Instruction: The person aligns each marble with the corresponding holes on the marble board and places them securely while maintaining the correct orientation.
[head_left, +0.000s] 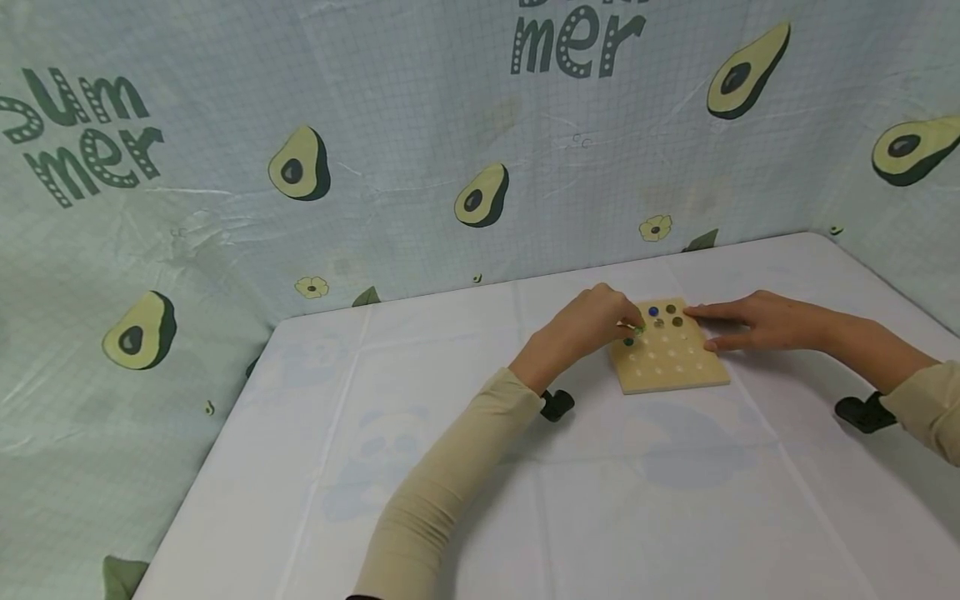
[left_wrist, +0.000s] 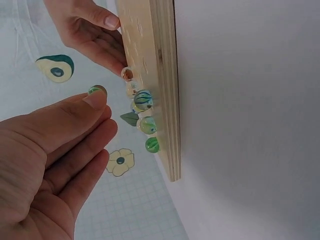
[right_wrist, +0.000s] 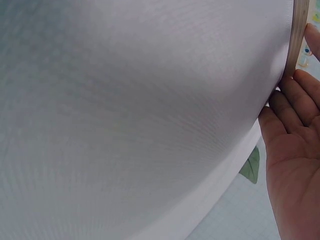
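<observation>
My left hand (head_left: 588,321) is over the left side of a square wooden board (head_left: 667,379) with rows of shallow hollows. Between its thumb and fingertip it pinches a green glass marble (left_wrist: 97,90), shown in the left wrist view. Several glass marbles sit in hollows, among them a dark blue marble (head_left: 653,312), a clear one with blue stripes (left_wrist: 143,100) and a green one (left_wrist: 152,145). At the board's right edge rests my right hand (head_left: 776,323), fingers extended and thumb apart. In the right wrist view its fingertips (right_wrist: 300,75) touch the board's side.
The board lies on a white-covered table (head_left: 420,467), toward the far right. Behind stands a pale curtain (head_left: 390,167) printed with avocados. A black wrist device (head_left: 557,405) shows under my left wrist, another black device (head_left: 866,412) under my right.
</observation>
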